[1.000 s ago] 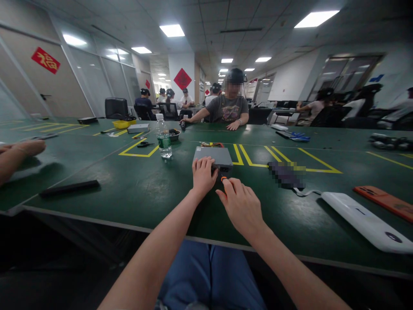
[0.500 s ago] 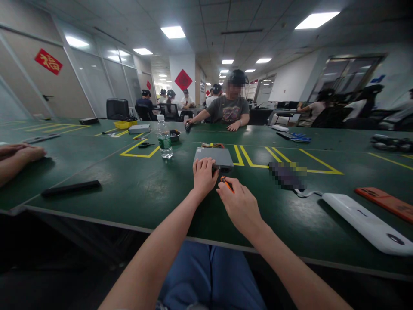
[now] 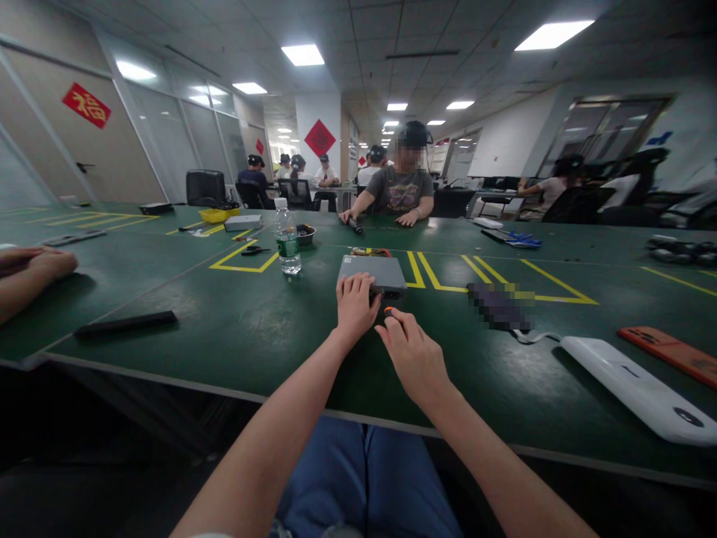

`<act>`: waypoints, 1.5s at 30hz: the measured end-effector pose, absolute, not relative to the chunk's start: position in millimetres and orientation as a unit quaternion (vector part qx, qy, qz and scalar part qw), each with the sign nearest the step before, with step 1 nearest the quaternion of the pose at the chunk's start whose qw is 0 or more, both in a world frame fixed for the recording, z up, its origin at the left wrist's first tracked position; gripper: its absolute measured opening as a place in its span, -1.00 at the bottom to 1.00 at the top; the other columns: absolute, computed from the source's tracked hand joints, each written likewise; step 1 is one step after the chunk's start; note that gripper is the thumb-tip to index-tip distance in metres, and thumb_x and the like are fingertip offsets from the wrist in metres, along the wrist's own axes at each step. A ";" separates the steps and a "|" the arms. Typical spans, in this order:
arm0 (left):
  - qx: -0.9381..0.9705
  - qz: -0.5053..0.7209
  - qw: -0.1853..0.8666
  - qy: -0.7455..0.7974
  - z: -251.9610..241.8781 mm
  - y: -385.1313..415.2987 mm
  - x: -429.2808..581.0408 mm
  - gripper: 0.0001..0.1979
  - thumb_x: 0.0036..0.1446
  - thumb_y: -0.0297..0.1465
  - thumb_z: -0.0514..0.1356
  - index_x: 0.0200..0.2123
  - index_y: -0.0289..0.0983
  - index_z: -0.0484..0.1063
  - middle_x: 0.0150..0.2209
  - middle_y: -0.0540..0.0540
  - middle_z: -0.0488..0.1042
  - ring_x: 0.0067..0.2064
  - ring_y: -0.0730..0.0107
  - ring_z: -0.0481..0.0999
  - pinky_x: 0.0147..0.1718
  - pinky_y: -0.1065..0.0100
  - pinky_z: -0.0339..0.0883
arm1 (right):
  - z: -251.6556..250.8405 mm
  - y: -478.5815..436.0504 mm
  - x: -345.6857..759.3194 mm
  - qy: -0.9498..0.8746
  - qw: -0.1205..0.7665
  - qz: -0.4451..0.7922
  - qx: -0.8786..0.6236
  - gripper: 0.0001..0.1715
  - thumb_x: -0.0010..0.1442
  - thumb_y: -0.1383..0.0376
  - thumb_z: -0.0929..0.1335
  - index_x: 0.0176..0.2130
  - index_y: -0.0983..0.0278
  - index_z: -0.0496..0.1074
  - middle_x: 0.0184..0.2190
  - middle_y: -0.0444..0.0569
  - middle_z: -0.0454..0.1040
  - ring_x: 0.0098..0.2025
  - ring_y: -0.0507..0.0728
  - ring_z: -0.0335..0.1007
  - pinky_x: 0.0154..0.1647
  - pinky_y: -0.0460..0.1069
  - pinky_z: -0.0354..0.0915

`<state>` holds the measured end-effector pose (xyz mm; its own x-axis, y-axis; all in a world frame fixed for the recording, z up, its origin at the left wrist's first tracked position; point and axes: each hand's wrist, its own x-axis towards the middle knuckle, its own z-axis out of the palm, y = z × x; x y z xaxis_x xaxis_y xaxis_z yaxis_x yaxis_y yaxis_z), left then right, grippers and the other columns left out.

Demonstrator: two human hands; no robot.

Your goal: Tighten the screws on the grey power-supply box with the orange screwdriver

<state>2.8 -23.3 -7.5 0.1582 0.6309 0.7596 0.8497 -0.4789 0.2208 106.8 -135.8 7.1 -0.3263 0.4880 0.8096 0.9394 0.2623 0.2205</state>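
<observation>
A grey metal box (image 3: 384,273) lies on the green table (image 3: 235,321) in front of me, with coloured wires (image 3: 370,252) at its far side. My left hand (image 3: 356,302) grips the box's near left corner, fingers on top and thumb at the front face. Just right of it, my right hand (image 3: 411,347) holds an orange-and-black tool (image 3: 389,311) near the box's front edge. Only the tool's orange end shows; the rest is hidden by my fingers.
A water bottle (image 3: 287,243) and a small bowl (image 3: 305,235) stand left of the box. Right are a blurred dark object (image 3: 498,305), a white power bank (image 3: 632,385) and an orange phone (image 3: 672,353). A black bar (image 3: 126,324) lies left. Opposite sits a person (image 3: 400,190).
My right hand has turned slightly, and less of the orange tool shows. The person opposite has moved a dark object to the right. My left hand stays on the box.
</observation>
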 end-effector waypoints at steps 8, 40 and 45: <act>-0.749 -0.419 0.126 -0.497 -5.8 -25.8 3.2 -0.73 0.09 -0.31 0.06 -0.10 -0.17 0.28 0.02 -0.07 0.34 0.10 0.24 0.21 0.17 0.10 -0.11 | -8.3 -140.7 90.6 -0.703 0.351 -0.317 -0.530 -0.85 0.20 0.38 0.19 -0.19 0.38 0.23 -0.17 0.18 0.38 -0.15 0.12 0.39 -0.30 -0.09 0.35; -0.753 -0.416 0.132 -0.492 -5.3 -27.2 1.3 -0.72 0.10 -0.33 0.05 -0.09 -0.16 0.26 0.02 -0.06 0.33 0.11 0.24 0.21 0.17 0.11 -0.10 | -4.4 -156.3 128.6 -0.596 0.411 -0.180 -0.666 -0.59 0.21 0.03 0.11 -0.27 0.30 0.25 -0.58 -0.09 0.40 -0.61 0.06 0.34 -0.60 -0.13 0.02; -0.756 -0.409 0.126 -0.496 -4.4 -28.1 1.3 -0.71 0.09 -0.34 0.06 -0.07 -0.16 0.26 0.02 -0.09 0.33 0.10 0.22 0.22 0.16 0.07 -0.10 | -4.0 -153.6 146.6 -0.573 0.404 -0.210 -0.681 -0.58 0.19 0.03 0.12 -0.29 0.31 0.28 -0.61 -0.09 0.37 -0.62 0.05 0.30 -0.59 -0.12 0.00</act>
